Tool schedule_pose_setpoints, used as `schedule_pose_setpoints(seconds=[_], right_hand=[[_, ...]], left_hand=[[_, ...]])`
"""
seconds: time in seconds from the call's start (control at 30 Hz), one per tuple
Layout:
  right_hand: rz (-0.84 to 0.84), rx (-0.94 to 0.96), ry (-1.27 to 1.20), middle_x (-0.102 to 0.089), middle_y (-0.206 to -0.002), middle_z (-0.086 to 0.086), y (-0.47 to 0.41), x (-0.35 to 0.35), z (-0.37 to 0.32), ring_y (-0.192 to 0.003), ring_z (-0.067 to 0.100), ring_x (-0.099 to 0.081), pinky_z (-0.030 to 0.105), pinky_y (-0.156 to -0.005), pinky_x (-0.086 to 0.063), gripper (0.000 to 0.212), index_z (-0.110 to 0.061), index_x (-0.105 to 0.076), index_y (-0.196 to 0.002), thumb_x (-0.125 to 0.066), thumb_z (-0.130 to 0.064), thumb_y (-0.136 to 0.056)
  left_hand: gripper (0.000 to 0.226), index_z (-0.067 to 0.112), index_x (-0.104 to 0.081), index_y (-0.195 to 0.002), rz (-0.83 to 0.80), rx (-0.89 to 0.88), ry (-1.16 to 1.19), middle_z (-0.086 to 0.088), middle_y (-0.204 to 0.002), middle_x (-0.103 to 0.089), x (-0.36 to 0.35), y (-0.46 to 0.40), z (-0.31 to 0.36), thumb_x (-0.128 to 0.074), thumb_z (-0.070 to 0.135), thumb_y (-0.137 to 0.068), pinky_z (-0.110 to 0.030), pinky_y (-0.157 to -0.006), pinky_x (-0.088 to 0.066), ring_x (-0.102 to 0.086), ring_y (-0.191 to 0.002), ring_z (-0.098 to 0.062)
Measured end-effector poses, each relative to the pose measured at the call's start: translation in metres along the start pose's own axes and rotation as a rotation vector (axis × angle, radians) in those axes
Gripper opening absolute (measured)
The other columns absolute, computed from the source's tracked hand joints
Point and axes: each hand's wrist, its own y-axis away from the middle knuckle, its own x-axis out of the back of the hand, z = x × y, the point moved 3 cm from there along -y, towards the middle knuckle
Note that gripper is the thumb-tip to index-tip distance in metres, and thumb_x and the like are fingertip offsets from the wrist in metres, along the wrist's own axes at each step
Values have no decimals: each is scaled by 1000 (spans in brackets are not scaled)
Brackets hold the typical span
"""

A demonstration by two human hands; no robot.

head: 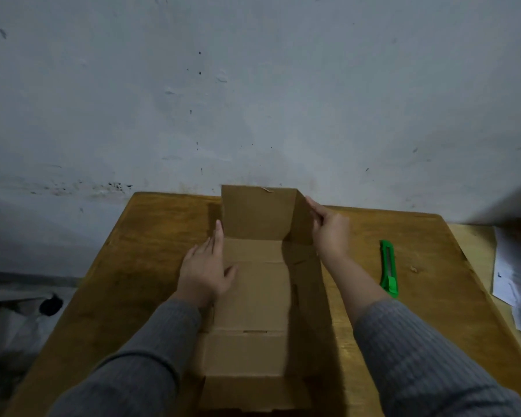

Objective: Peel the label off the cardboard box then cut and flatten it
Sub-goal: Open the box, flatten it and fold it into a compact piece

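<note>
A brown cardboard box (253,296) lies opened out along the middle of the wooden table (151,251). Its far panel (257,213) stands upright near the wall, and its right side panel stands up in shadow. My left hand (206,273) rests flat on the box's left edge, fingers pointing away from me. My right hand (328,228) holds the upright right panel near its far end, fingers on the outer face. A green utility knife (389,269) lies on the table to the right of the box, apart from both hands. I see no label.
A pale wall rises right behind the table's far edge. White papers (512,275) lie past the table's right edge. On the floor at left lies grey cloth or plastic (18,320) with a dark spot.
</note>
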Motion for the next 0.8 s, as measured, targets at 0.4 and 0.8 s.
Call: schedule_pose_setpoints(seconds=[0.4,0.8], right_hand=[[-191,30,611,8,-160,9,29,-11,24,-146,33,0,57,-115,-3,91,-21,12,-149,-44,-59,-88],[-479,64,890,13,-159,3,32,-47,60,-146,22,15,61,-111,16,88,-15,7,-150,-6,-73,-85]], left_hand=[[86,10,-35,-146,-51,-99,-83,-13,-151,-35,-40,54,-15,-28,68,-83,-64,-106,-22,-33,-140,-29],[92,20,-10,-153,-31,1,-118,-2,-161,-3,-47,48,-9,-2,73,-78,-54,-117,3,2,-147,-17]])
